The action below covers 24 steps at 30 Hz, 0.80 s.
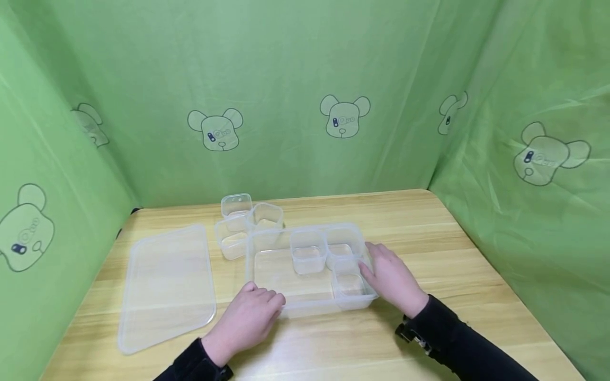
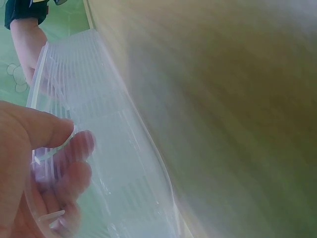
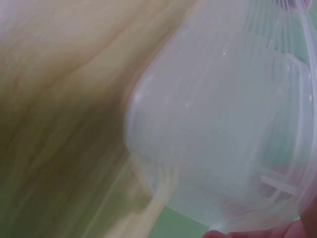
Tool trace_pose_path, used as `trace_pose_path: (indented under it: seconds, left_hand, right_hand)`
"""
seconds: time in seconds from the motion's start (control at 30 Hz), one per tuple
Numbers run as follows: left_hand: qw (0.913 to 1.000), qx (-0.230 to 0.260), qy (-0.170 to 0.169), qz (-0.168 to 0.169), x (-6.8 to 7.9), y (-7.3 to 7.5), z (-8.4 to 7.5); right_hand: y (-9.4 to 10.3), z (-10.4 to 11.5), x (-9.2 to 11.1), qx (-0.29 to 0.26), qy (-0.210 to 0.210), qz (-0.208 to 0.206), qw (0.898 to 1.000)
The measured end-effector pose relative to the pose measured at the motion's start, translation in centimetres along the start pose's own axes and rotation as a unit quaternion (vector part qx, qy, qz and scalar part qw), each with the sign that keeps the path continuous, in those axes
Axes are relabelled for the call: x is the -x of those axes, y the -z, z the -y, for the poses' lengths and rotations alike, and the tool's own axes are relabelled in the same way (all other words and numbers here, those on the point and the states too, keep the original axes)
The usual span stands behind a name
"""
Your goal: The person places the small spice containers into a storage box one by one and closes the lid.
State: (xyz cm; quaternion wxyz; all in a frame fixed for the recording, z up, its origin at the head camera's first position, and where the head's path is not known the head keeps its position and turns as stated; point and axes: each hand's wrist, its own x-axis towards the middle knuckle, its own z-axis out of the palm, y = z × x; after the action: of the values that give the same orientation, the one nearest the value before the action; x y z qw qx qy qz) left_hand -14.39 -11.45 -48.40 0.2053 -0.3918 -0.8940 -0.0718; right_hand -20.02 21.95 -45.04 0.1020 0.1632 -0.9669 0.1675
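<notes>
A large clear plastic box stands on the wooden table with its top uncovered. Inside it, towards the right, are 3 small clear containers: one near the middle, one in the back right and one in the front right. My left hand grips the box's front wall near the left corner; the left wrist view shows the thumb outside and the fingers seen through the plastic. My right hand holds the box's right side, its thumb over the rim beside the front-right container.
A flat translucent lid lies left of the box. Behind the box's left corner, 3 more small containers stand clustered together. Green fabric with bear-head prints rises around the wooden table.
</notes>
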Motion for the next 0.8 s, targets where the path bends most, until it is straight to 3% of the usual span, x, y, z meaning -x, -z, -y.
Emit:
trace_pose_path:
  seconds: [0.5, 0.8]
  left_hand:
    - [0.9999, 0.001, 0.004, 0.014, -0.09, 0.17, -0.2]
    - [0.9956, 0.073, 0.034, 0.048, -0.16, 0.96, 0.03]
  right_hand:
    - [-0.51, -0.15, 0.27, -0.004, -0.007, 0.003, 1.0]
    - [-0.64, -0.19, 0.3, 0.0, -0.001, -0.003, 1.0]
